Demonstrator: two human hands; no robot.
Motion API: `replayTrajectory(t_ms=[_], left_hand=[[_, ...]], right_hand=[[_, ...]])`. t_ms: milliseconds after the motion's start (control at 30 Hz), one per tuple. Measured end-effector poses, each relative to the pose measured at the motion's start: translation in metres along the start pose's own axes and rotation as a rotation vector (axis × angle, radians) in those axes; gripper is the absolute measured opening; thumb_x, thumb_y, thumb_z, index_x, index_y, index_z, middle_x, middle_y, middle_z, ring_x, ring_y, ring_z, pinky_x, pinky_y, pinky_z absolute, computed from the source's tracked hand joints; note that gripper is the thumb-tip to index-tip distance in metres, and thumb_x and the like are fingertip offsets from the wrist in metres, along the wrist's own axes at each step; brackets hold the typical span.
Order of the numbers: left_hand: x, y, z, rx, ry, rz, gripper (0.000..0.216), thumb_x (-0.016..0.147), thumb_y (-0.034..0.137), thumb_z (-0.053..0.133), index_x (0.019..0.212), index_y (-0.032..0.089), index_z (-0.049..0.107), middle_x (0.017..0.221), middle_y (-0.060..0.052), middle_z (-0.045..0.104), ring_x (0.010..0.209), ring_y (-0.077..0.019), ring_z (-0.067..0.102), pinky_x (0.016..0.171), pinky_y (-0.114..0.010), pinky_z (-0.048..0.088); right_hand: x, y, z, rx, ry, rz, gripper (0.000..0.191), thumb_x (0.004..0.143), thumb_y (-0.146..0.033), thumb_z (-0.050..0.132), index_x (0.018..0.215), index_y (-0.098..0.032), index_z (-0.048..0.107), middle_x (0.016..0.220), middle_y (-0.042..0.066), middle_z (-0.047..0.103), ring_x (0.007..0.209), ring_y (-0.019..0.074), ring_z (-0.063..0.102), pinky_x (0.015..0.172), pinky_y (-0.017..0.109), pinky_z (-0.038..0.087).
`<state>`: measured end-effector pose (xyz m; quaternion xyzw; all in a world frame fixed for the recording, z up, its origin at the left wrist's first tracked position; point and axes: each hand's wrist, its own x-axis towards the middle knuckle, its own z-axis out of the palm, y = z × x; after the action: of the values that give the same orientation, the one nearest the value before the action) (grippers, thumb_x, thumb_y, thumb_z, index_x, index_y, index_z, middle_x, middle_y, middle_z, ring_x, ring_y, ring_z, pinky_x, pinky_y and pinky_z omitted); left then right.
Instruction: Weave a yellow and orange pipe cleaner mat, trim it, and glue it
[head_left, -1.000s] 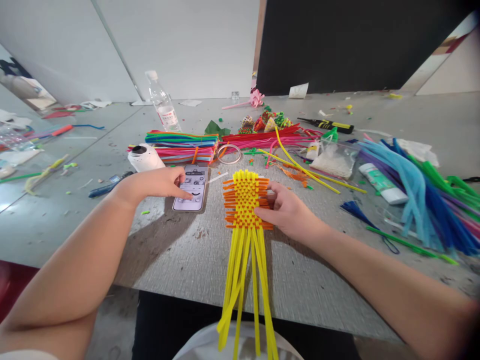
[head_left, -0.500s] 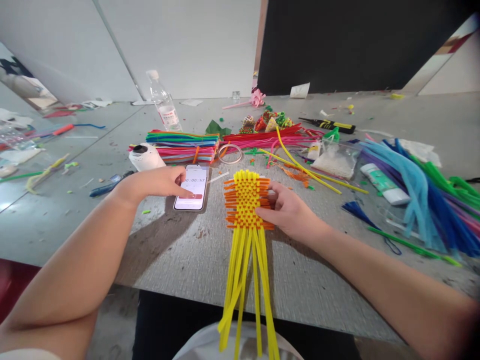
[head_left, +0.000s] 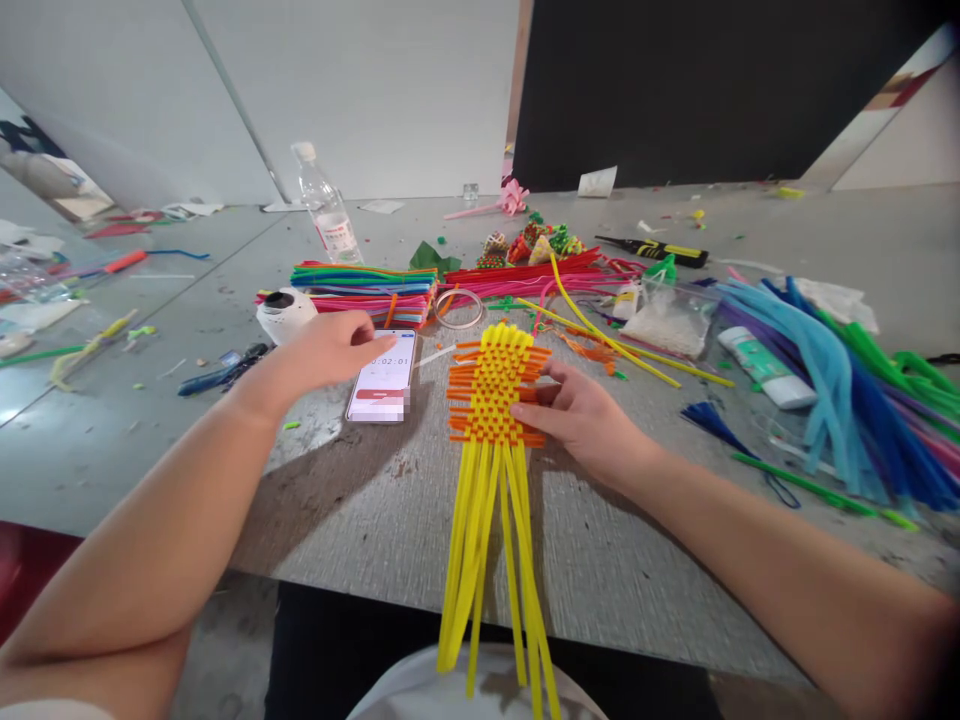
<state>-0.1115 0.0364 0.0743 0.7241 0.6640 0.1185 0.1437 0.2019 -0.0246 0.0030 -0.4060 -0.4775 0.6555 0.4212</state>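
Observation:
My right hand [head_left: 589, 420] pinches the right edge of a woven pipe-cleaner panel [head_left: 496, 385], thumb on its front. Yellow pipe cleaners run lengthwise through it, and orange ones cross them with their ends jutting out at both sides. Long yellow ends hang down past the table edge. My left hand [head_left: 330, 345] is over the upper left of a smartphone [head_left: 384, 378], its thumb stretched out and its other fingers loosely curled, holding nothing. A running-time display and a red button show on the screen. Whether the thumb touches the glass, I cannot tell.
Bundled coloured pipe cleaners [head_left: 360, 285] lie behind the phone, near a white roll [head_left: 285, 318], a metal ring [head_left: 460, 310] and a plastic bottle [head_left: 330, 215]. To the right are a glue tube [head_left: 765, 368], blue pipe cleaners [head_left: 832, 390] and a bag of white beads [head_left: 667, 325].
My left thumb has moved from the phone's red button up toward the top of the screen, and the displayed time differs. The woven panel has risen slightly and tilted in my right hand.

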Motion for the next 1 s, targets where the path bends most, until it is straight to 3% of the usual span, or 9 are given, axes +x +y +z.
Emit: replayTrajectory(t_ms=[67, 167, 300, 400, 500, 900, 1000], left_hand=[[-0.012, 0.017, 0.015, -0.29, 0.013, 0.1, 0.045, 0.093, 0.065, 0.059, 0.087, 0.021, 0.056, 0.083, -0.004, 0.065, 0.074, -0.019, 0.059, 0.065, -0.031, 0.042], [-0.036, 0.048, 0.041, -0.781, -0.141, 0.111, 0.048, 0.094, 0.068, 0.06, 0.108, 0.022, 0.055, 0.093, -0.003, 0.07, 0.084, -0.0198, 0.067, 0.07, -0.031, 0.052], [-0.062, 0.074, 0.075, -1.094, -0.205, 0.039, 0.058, 0.085, 0.04, 0.081, 0.129, 0.024, 0.048, 0.101, -0.004, 0.075, 0.094, -0.0217, 0.074, 0.081, -0.035, 0.058], [-0.067, 0.081, 0.091, -1.18, -0.204, 0.058, 0.051, 0.087, 0.027, 0.08, 0.13, 0.022, 0.052, 0.115, -0.008, 0.078, 0.106, -0.0247, 0.077, 0.097, -0.042, 0.059], [-0.064, 0.082, 0.098, -1.184, -0.196, 0.068, 0.037, 0.089, 0.024, 0.077, 0.121, 0.02, 0.059, 0.125, -0.011, 0.077, 0.114, -0.0262, 0.076, 0.104, -0.044, 0.058], [-0.061, 0.08, 0.102, -1.233, -0.197, 0.048, 0.028, 0.089, 0.021, 0.076, 0.115, 0.02, 0.066, 0.12, -0.008, 0.079, 0.111, -0.0247, 0.076, 0.104, -0.043, 0.059], [-0.058, 0.079, 0.097, -1.249, -0.259, 0.005, 0.019, 0.093, 0.023, 0.07, 0.111, 0.019, 0.071, 0.114, -0.007, 0.08, 0.104, -0.0238, 0.077, 0.095, -0.041, 0.062]], right_hand=[[0.0, -0.002, 0.0, 0.041, -0.005, -0.001, 0.047, 0.081, -0.026, 0.088, 0.12, -0.027, 0.062, 0.1, 0.004, 0.083, 0.089, 0.0243, 0.081, 0.082, 0.041, 0.067], [0.0, -0.004, 0.001, 0.085, -0.012, -0.022, 0.052, 0.079, -0.027, 0.09, 0.122, -0.027, 0.062, 0.103, 0.005, 0.083, 0.094, 0.0258, 0.081, 0.089, 0.044, 0.066], [0.0, -0.005, 0.001, 0.059, -0.005, -0.06, 0.053, 0.078, -0.031, 0.092, 0.12, -0.027, 0.06, 0.108, 0.006, 0.084, 0.099, 0.028, 0.081, 0.095, 0.049, 0.065], [0.001, -0.004, 0.0, 0.005, 0.001, -0.077, 0.05, 0.079, -0.033, 0.092, 0.118, -0.027, 0.061, 0.107, 0.006, 0.084, 0.096, 0.0274, 0.082, 0.091, 0.047, 0.066], [0.003, -0.002, -0.002, -0.043, -0.027, -0.087, 0.048, 0.079, -0.032, 0.092, 0.116, -0.027, 0.062, 0.11, 0.007, 0.084, 0.096, 0.0276, 0.082, 0.087, 0.045, 0.067], [0.008, 0.001, -0.012, -0.182, -0.024, -0.14, 0.05, 0.074, -0.027, 0.093, 0.113, -0.028, 0.061, 0.103, 0.004, 0.082, 0.098, 0.0275, 0.08, 0.089, 0.047, 0.067], [0.011, 0.0, -0.019, -0.266, 0.02, -0.167, 0.044, 0.077, -0.027, 0.089, 0.112, -0.028, 0.063, 0.097, 0.003, 0.079, 0.096, 0.0258, 0.078, 0.089, 0.046, 0.065]])
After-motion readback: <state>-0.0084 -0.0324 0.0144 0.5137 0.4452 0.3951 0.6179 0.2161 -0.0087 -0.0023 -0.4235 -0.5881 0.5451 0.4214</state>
